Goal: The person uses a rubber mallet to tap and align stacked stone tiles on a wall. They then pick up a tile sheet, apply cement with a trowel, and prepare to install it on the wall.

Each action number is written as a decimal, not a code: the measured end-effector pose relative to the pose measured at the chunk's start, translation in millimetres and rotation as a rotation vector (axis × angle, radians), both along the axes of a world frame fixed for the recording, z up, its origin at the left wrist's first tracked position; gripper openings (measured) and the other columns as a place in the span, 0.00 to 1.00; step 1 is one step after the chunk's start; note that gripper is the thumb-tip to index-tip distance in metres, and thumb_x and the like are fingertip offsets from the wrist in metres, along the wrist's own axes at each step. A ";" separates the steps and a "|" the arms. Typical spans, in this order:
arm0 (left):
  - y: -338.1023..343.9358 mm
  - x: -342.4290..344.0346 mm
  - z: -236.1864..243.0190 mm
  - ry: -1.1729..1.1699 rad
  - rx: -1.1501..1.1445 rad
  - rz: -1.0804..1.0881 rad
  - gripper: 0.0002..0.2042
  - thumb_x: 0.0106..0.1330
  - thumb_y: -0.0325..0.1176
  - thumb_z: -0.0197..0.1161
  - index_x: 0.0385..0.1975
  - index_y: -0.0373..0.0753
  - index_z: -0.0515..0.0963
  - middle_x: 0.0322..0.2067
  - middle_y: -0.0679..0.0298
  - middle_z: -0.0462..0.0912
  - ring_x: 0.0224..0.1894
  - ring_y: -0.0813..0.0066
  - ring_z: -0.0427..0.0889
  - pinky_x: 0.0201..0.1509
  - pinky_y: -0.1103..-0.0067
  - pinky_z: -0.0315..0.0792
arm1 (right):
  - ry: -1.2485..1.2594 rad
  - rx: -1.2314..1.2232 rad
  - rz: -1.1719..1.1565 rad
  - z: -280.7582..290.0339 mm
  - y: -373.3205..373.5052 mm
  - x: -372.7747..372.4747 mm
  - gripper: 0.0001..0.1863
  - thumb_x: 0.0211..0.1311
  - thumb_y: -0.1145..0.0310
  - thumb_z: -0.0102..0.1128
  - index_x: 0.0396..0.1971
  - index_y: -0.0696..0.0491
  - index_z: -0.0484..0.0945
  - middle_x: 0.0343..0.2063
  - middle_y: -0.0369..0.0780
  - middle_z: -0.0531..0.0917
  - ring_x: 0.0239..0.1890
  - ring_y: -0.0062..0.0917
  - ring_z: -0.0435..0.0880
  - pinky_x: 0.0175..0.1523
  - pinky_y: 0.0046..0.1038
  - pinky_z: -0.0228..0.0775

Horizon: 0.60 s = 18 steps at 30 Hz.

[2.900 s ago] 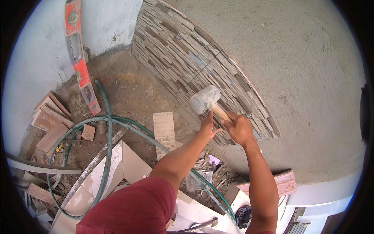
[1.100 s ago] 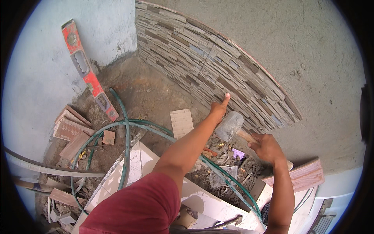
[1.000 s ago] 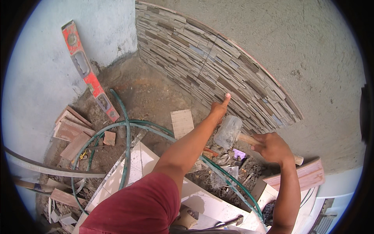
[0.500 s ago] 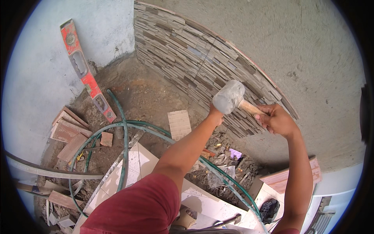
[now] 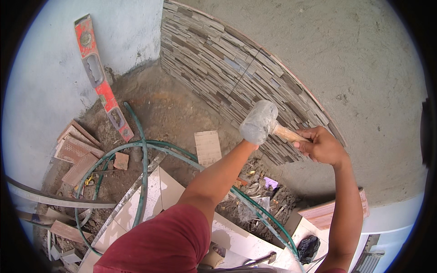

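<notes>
Head view, looking down into a dusty corner. The right hand (image 5: 321,145) has its grip wrapped tight around the wooden handle of a grey rubber mallet (image 5: 259,122), whose head is raised just in front of the stone-strip tile panel (image 5: 236,82) on the rough wall. The left hand is hidden behind the mallet head, apparently against the panel; whether its grip is open or closed cannot be told. On the dirt floor lie a green hose (image 5: 143,154), a red spirit level (image 5: 102,77) leaning on the pale wall, a loose tile (image 5: 208,148) and stacked tiles (image 5: 75,152). The main risk: a swing could land on the hidden fingers, or a hard blow could crack or shift a strip.
</notes>
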<state>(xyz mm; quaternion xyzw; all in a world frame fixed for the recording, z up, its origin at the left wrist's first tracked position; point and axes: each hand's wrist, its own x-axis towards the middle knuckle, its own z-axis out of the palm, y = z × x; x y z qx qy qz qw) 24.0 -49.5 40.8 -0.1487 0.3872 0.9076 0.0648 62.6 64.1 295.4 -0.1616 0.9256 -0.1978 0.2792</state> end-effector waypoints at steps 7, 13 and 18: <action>-2.3 -3.9 15.8 -0.205 0.167 0.048 0.27 0.73 0.45 0.55 0.68 0.43 0.62 0.65 0.64 0.68 0.67 0.68 0.66 0.65 0.72 0.66 | -0.040 -0.033 -0.149 -3.7 5.7 -4.6 0.22 0.60 0.62 0.71 0.50 0.60 0.82 0.14 0.32 0.76 0.11 0.14 0.67 0.16 0.21 0.56; 17.6 -5.3 9.9 -0.247 -0.078 -0.002 0.31 0.70 0.51 0.59 0.70 0.52 0.59 0.68 0.65 0.64 0.68 0.64 0.66 0.69 0.57 0.62 | 0.059 -0.064 -0.282 -9.3 25.7 0.3 0.22 0.60 0.62 0.71 0.50 0.60 0.82 0.15 0.33 0.76 0.11 0.13 0.68 0.16 0.20 0.58; 23.2 -45.8 -81.9 -0.018 0.282 -0.001 0.39 0.70 0.54 0.57 0.70 0.40 0.44 0.71 0.56 0.56 0.69 0.58 0.61 0.69 0.59 0.62 | 0.092 -0.105 -0.138 -3.2 27.9 -1.2 0.22 0.62 0.62 0.69 0.52 0.60 0.81 0.16 0.32 0.75 0.12 0.13 0.66 0.16 0.19 0.56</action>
